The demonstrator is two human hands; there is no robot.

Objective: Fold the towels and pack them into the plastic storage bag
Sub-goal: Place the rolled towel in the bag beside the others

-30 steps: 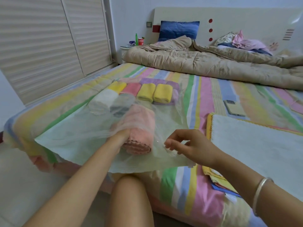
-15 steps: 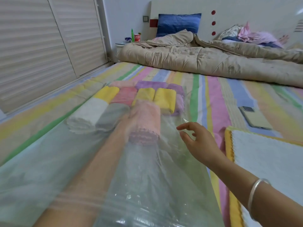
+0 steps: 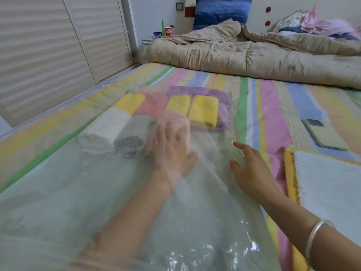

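Towels (image 3: 203,110) lie rolled in rows inside the plastic storage bag (image 3: 88,192) on the bed (image 3: 273,106). Our left hand (image 3: 172,147), inside the bag, has its fingers spread wide at the pink towel (image 3: 175,119). Our right hand (image 3: 252,171) hovers loose and holds nothing at the bag's right side, near a flat white towel (image 3: 328,184).

Before me: striped bed sheet (image 3: 269,114), with a phone (image 3: 324,134) lying flat at my right; beyond, a bunched beige quilt (image 3: 244,55); blue pillow (image 3: 220,10) against the headboard (image 3: 281,6).
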